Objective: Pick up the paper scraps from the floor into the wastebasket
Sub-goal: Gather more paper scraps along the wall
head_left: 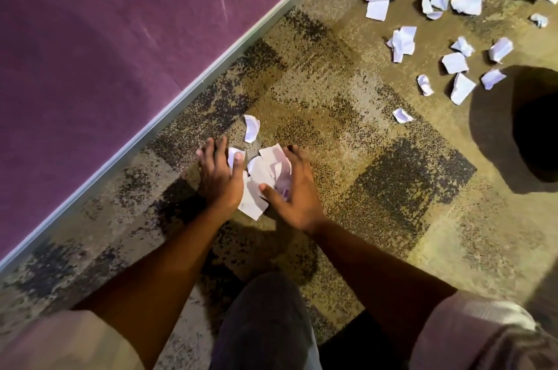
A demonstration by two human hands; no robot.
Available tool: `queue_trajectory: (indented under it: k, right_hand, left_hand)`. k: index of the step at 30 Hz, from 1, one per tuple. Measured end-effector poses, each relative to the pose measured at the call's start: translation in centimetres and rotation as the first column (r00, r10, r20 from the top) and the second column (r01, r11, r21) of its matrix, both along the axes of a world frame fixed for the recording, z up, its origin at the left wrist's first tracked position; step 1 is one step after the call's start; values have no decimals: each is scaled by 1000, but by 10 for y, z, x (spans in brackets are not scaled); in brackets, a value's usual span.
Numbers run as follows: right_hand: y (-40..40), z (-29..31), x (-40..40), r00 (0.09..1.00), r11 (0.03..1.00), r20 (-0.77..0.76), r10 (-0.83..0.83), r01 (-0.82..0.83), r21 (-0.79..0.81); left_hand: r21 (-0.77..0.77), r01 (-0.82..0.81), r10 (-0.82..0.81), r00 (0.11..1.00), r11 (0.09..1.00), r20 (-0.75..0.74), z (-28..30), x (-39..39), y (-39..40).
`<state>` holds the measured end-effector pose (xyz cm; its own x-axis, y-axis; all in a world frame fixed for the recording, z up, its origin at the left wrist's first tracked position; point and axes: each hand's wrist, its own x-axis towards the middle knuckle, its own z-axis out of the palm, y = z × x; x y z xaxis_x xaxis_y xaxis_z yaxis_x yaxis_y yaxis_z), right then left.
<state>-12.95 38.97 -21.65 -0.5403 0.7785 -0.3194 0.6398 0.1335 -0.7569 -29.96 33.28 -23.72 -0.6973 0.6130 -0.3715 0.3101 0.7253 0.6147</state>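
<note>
Paper scraps (259, 176) heaped on the carpet between two hands.

Nearest the camera are a dark-clad knee (265, 324) and two bare forearms reaching forward. The left hand (219, 176) lies palm-down, fingers spread, its thumb resting on one scrap at the left side of the heap. The right hand (297, 188) is also open and spread, cupped against the right side of the heap with its thumb on the paper; neither hand has closed round anything. One curled scrap (251, 128) lies just beyond the heap, apart from it. Farther off to the right stands the dark wastebasket (495, 128), its mouth in shadow. Beyond it many more scattered scraps (437, 46) dot the patterned carpet (347, 134). A purple wall (105, 37) with a pale baseboard (193, 79) runs diagonally on the left.
</note>
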Motion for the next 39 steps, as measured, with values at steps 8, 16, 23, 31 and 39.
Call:
queue_trajectory:
  k: [8,16,23,31,39]
  right_hand:
    - [79,-1,-63,939,933,244,241,-294,209]
    - [79,-10,-87,718,767,422,554,-637,77]
    - [54,6,-31,744,765,292,602,-641,57]
    - [48,26,10,856,958,445,264,-287,-16]
    - [10,10,-14,863,943,468,192,-29,-333]
  left_hand:
    - [29,184,-186,980,983,74,4,-21,27]
    - [-41,53,-57,995,998,-88,7,-3,-39]
    - [-241,1,-2,1000,971,-6,18,22,-58]
    - [-293,153,-141,988,944,63,34,16,-50]
    - [-352,79,7,971,933,237,34,18,-24]
